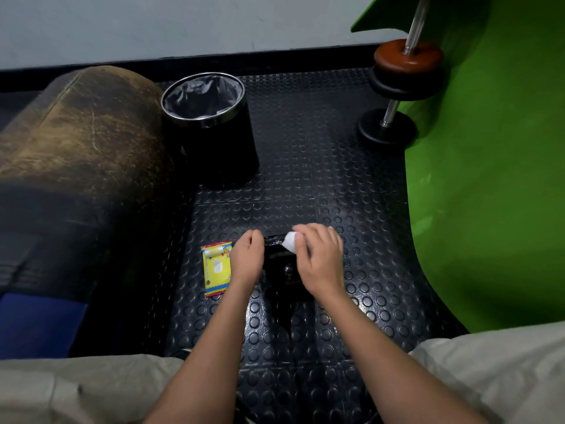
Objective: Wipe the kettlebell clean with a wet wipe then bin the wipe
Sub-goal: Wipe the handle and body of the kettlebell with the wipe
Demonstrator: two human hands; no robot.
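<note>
Two knees in pale trousers [495, 377] frame the bottom of the view, with both bare forearms reaching forward between them over a black studded rubber floor [305, 179]. The black kettlebell [282, 272] sits on that floor between the hands, hard to make out against the dark mat. The left hand [247, 258] curls around the left end of its handle, gripping it. The right hand [321, 258] holds a white wipe [289, 241] pinched under its fingers and pressed on the top of the kettlebell, seemingly on the handle. Just left of the left hand lies a yellow wipe packet [216, 268]. Farther off stands a black bin [211, 127] with a grey liner, beside a worn brown cushion [79, 133]; dumbbells [397, 96] lean by a green wall [489, 163].
</note>
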